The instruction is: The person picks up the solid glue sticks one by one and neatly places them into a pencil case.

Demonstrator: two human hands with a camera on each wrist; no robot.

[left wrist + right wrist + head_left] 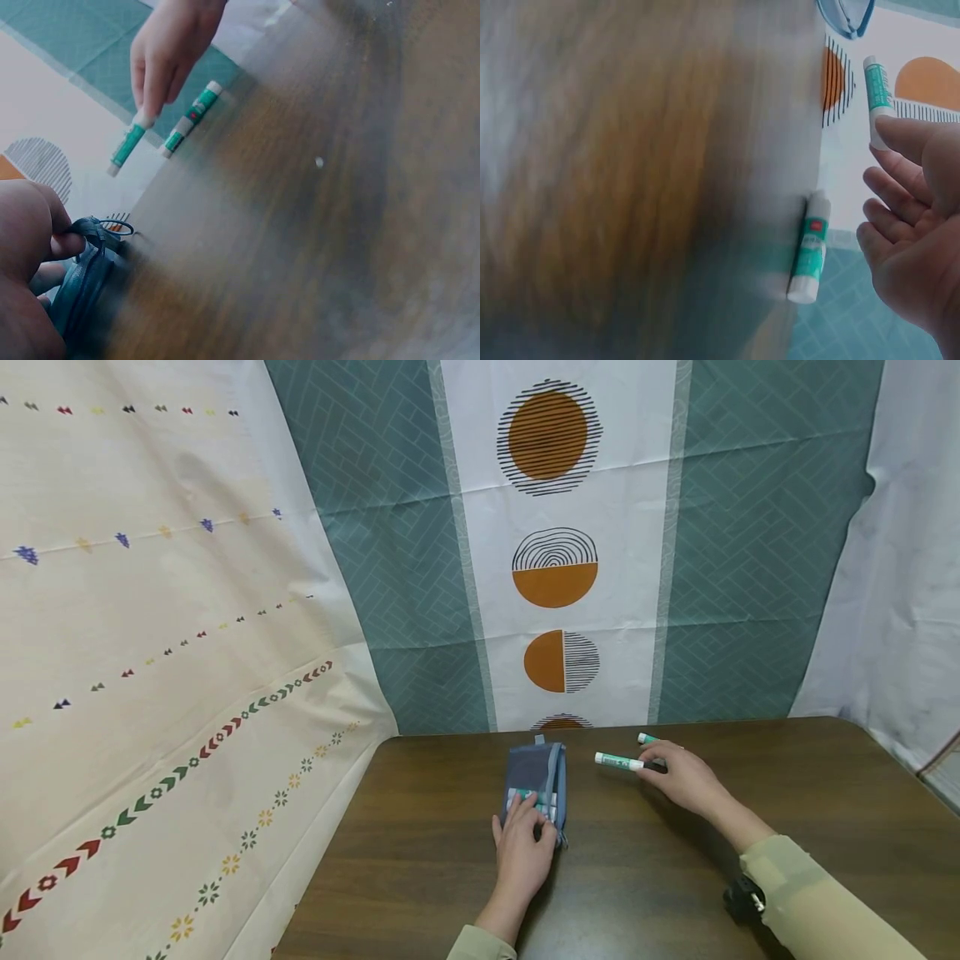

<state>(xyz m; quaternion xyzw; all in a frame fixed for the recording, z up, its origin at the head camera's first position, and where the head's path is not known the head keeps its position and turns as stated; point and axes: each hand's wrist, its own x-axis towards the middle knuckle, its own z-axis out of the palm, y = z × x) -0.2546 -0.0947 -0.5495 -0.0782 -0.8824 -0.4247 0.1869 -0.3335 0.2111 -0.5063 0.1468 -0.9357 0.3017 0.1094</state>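
My left hand (522, 850) is over the near end of a blue-grey zippered pencil pouch (526, 765), its thumb and a finger pinching the pouch's edge. White-and-green tubes show inside the pouch, partly covered by my fingers. In the left wrist view, the pouch (80, 289) is partly hidden behind that hand. My right hand (686, 781) pinches one end of a white glue stick with a green label (618, 761), held above the table and pointing left. A second glue stick (810, 251) lies on the table beside the right hand, which mostly hides it in the head view.
The brown wooden table (442, 868) ends at a patterned cloth (555, 568) hanging behind it. A cream embroidered cloth (187, 652) hangs along the left side. Something black (744, 900) is at the right sleeve's cuff.
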